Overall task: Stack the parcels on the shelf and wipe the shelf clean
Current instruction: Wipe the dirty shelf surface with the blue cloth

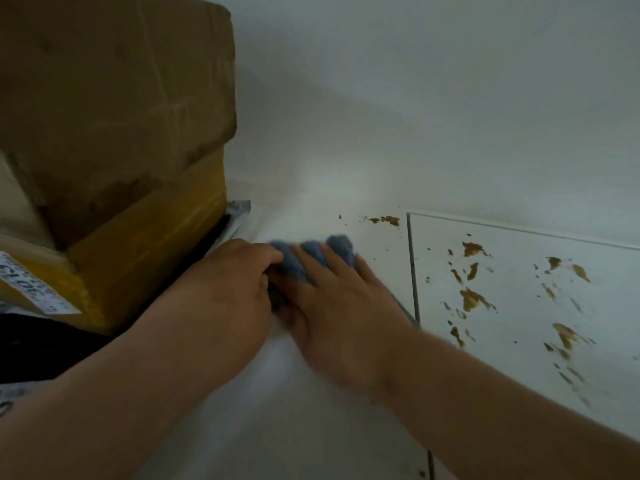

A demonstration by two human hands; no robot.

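A: Nearest the camera?
B: Two bare forearms, reaching in from the lower edge. Left hand [232, 271] and right hand [341, 306] side by side on the white shelf [311, 427], smooth and matt.

A: State of each grip?
B: Left: fingers curled, pinching the near-left edge of the blue cloth [311, 258]. Right: fingers spread and nearly straight, pressed flat on top of the cloth, nothing clamped. Somewhat blurred.

A: Cloth material and position?
B: Fluffy, looped pile, bunched into soft lobes showing between and beyond the right fingers. Lying on the shelf under both hands, just left of the panel seam [412, 268].

A: Right of the seam?
B: Second white panel [512, 341], flat and glossy, spattered with brown stains [472, 299]: irregular smears and small flecks. A smaller patch of the same brown just beyond the cloth, on the near panel.

A: Left side?
B: Cardboard parcel [104, 116], brown, creased and scuffed, stacked on a yellow-taped box [145, 247]. White label [33, 285] on the yellow box, seen upside down; dark digits, not legible with certainty. Thin grey plastic mailer [239, 209] protruding from under the stack, corner just beyond the left hand.

A: Farthest?
B: Plain white wall [450, 98], smooth, meeting the shelf behind the stains.
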